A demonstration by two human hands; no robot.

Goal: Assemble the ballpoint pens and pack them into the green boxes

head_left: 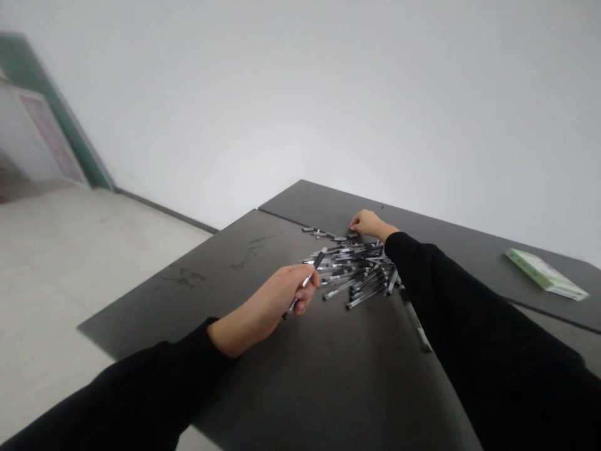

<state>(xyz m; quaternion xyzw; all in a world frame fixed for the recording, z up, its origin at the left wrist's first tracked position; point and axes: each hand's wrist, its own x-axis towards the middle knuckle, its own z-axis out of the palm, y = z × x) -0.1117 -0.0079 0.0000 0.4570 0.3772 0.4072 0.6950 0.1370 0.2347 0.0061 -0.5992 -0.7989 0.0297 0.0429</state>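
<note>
My left hand [293,289] is closed round a pen [320,258], a slim clear barrel with a black grip, tilted with its pale tip up and to the right. In front of it lies a heap of similar pens [350,275], clear and black, pointing many ways. At the far side of the heap is a loose row of small black pen caps [319,234]. My right hand [369,223] reaches over the heap to the caps, thumb and fingers pinched together just above them. Whatever sits between those fingertips is too small to make out.
The dark table [357,382] has a seam [282,217] between its tops and smudges on the left. On the right lies a green and white box [544,273]. A single grey and black pen-like stick [416,319] lies beside my right sleeve. A white wall [328,94] stands behind.
</note>
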